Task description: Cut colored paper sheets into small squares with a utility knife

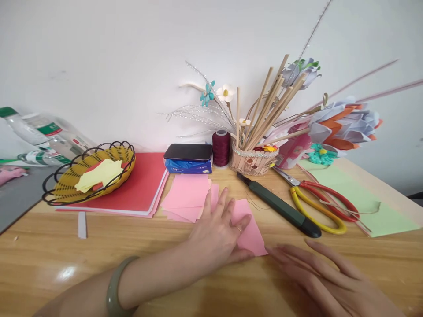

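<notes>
A pink sheet of paper lies on the wooden table, partly covered by my left hand. That hand presses down with its fingers spread, wearing a ring and a bangle on the wrist. My right hand is at the sheet's near right corner, fingers stretched out, a fingertip touching or almost touching the corner. Whether the thumb pinches the paper is hidden. Beyond my left hand a stack of pink squares rests in front of a blue tissue pack with a black phone on top.
To the right lie a dark green utility knife, scissors and green paper. A basket with yellow scraps sits on red paper. Behind are a thread spool and a small pot holding sticks and flowers.
</notes>
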Demonstrator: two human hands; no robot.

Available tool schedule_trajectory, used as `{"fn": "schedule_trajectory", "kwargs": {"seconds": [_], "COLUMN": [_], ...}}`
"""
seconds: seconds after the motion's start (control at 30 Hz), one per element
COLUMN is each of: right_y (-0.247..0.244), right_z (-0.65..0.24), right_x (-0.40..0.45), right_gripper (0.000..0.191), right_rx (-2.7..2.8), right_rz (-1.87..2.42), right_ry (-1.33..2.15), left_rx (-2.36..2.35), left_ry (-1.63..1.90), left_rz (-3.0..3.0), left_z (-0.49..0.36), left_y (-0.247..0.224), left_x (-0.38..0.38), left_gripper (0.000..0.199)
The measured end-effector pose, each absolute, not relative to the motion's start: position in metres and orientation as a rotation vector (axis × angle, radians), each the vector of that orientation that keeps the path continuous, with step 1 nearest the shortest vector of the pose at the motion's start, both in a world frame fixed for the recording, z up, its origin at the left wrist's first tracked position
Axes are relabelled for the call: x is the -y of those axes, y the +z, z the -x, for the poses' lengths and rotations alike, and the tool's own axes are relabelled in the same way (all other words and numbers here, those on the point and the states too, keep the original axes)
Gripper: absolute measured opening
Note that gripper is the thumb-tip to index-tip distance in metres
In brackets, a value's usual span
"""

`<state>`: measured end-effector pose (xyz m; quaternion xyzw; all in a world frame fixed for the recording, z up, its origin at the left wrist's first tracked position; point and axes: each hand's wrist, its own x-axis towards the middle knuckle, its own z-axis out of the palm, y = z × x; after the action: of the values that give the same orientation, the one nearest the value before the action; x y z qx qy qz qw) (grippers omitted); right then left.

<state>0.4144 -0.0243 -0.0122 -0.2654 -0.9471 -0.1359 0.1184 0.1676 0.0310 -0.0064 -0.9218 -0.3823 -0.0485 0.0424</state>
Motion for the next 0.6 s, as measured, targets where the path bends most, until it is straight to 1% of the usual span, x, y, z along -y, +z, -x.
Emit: {"fn": "schedule_trajectory", "kwargs": {"seconds": [0.1,0.2,0.27,0.33,0.4,0.6], "right_y": [-0.011,-0.010,-0.009,-0.007,-0.005,-0.002], "right_z": [-0.407,-0.400,-0.397,-0.394,-0.392,-0.390], "right_x": [0.019,0.017,0.017,0.017,0.017,0.016], "right_gripper": [0.036,0.035,0.038,0.040,0.038,0.035], "right_rx": [2.781,2.748,2.707,2.658,2.643,2.581], "right_rz": [0.834,0.803,0.775,0.756,0.738,0.762], "right_ry": [-0.346,-0.320,-0.315,-0.324,-0.346,-0.352], "left_rx": [1.089,0.870,0.812,0.828,0.869,1.030], "left_ry": [-0.199,-0.167,-0.104,-0.044,-0.034,-0.143], "left_rz": [2.850,2.998,3.057,3.052,3.010,2.896], "left_z": [-0.167,-0.169,-0.171,-0.173,-0.174,-0.174], "left_y": [-0.009,-0.012,-0.013,-0.013,-0.012,-0.011], "left_x": [-0.030,-0.029,-0.030,-0.033,-0.038,-0.065], "left_gripper": [0.065,0.053,0.047,0.043,0.042,0.042]}}
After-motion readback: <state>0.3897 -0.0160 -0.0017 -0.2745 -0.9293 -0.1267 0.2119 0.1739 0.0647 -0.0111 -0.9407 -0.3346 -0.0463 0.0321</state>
